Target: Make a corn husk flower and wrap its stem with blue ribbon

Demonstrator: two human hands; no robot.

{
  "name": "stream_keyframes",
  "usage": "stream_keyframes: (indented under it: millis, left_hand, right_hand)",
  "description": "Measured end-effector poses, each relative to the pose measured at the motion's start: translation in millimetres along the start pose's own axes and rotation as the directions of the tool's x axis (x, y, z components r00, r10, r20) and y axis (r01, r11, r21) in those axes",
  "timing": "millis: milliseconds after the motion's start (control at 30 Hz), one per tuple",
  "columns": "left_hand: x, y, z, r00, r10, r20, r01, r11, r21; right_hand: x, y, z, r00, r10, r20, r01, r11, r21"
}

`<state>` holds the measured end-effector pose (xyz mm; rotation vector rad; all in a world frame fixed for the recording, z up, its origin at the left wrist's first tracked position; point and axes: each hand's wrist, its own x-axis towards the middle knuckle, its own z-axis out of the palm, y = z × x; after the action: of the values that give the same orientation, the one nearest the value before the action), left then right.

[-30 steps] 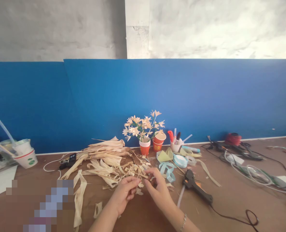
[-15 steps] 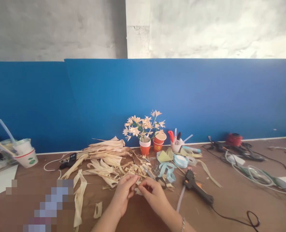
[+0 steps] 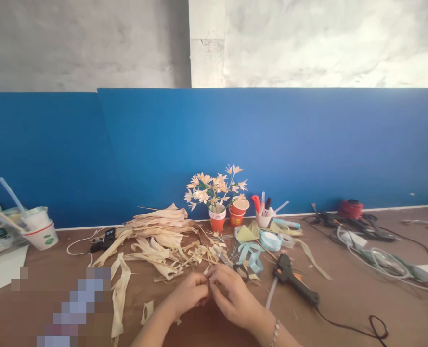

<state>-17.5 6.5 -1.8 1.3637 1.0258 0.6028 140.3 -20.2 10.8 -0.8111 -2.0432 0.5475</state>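
Observation:
My left hand (image 3: 192, 293) and my right hand (image 3: 228, 295) meet fingertip to fingertip above the front of the brown table. Both are closed in a pinch, and whatever lies between the fingers is too small and covered to name. Just beyond them lie small cut scraps of dried husk (image 3: 199, 252) and a pair of scissors (image 3: 224, 259), partly covered by my right hand. Behind these, pale husk flowers (image 3: 214, 187) on green stems stand in a stack of red and white paper cups (image 3: 217, 220).
Dried husks (image 3: 159, 226) are piled left of centre. A black glue gun (image 3: 295, 279) with its cord lies to the right. Light-blue ribbon (image 3: 252, 255) and a white cup of pens (image 3: 263, 219) sit behind. Cables (image 3: 376, 262) spread at far right; a blue partition (image 3: 214, 130) closes the back.
My hands have drawn closer until they touch. The left fingers have curled inward, and my right hand has turned over the fingertips. The small pale piece below them no longer shows there.

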Motion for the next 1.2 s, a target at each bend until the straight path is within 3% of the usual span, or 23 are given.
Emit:
stream_keyframes:
  millis: [133, 233, 300, 400, 500, 600, 667, 733, 800, 867, 1067, 1200]
  left_hand:
    - [-1.7, -2.5, -4.1, 0.998, -0.051, -0.022, 0.049, 0.997, -0.056]
    - [-3.6, -3.1, -6.0, 0.995, -0.098, 0.014, 0.099, 0.993, -0.060]
    - [-4.0, -2.5, -6.4, 0.993, -0.101, 0.059, 0.104, 0.994, -0.045]
    - [-2.5, -0.4, -5.5, 0.996, -0.078, 0.034, 0.080, 0.996, -0.042]
    - [0.3, 1.8, -3.4, 0.998, 0.056, -0.033, -0.056, 0.998, 0.011]
    - [2.4, 1.6, -1.7, 0.947, 0.278, -0.159, -0.256, 0.955, 0.147]
    - [3.2, -0.5, -1.2, 0.887, 0.395, -0.239, -0.337, 0.908, 0.248]
    - [3.4, -3.0, -1.3, 0.841, 0.463, -0.279, -0.378, 0.873, 0.307]
    - [3.0, -4.3, -1.7, 0.827, 0.488, -0.279, -0.398, 0.859, 0.321]
    - [2.3, -3.8, -2.1, 0.838, 0.478, -0.262, -0.399, 0.865, 0.305]
    - [2.5, -1.2, -0.6, 0.849, 0.442, -0.290, -0.388, 0.894, 0.226]
    - [5.1, -0.6, 3.9, 0.882, 0.369, -0.294, -0.375, 0.926, 0.039]
  right_hand:
    - [-0.1, -2.2, -0.3, 1.000, -0.013, -0.009, 0.013, 1.000, 0.003]
    - [-0.2, -3.4, 1.2, 0.998, -0.028, 0.047, 0.027, 0.999, 0.019]
    - [-0.1, -2.5, 2.8, 0.997, -0.020, 0.074, 0.020, 1.000, -0.003]
    - [0.0, 1.0, 4.9, 0.999, 0.035, 0.041, -0.033, 0.997, -0.066]
    - [-0.1, 6.4, 6.3, 0.994, 0.102, -0.036, -0.105, 0.990, -0.095]
    - [0.9, 14.2, 9.3, 0.965, 0.243, -0.102, -0.243, 0.970, 0.011]
    - [2.5, 20.2, 12.5, 0.912, 0.396, -0.105, -0.367, 0.904, 0.219]
    - [4.5, 25.7, 15.7, 0.841, 0.538, -0.049, -0.463, 0.764, 0.449]
    - [6.3, 28.9, 17.6, 0.780, 0.625, 0.023, -0.511, 0.615, 0.601]
    - [7.3, 29.4, 17.8, 0.748, 0.661, 0.065, -0.520, 0.522, 0.675]
    - [6.5, 22.9, 14.7, 0.738, 0.660, 0.142, -0.487, 0.375, 0.789]
    - [5.8, 21.0, 14.0, 0.756, 0.627, 0.188, -0.465, 0.313, 0.828]
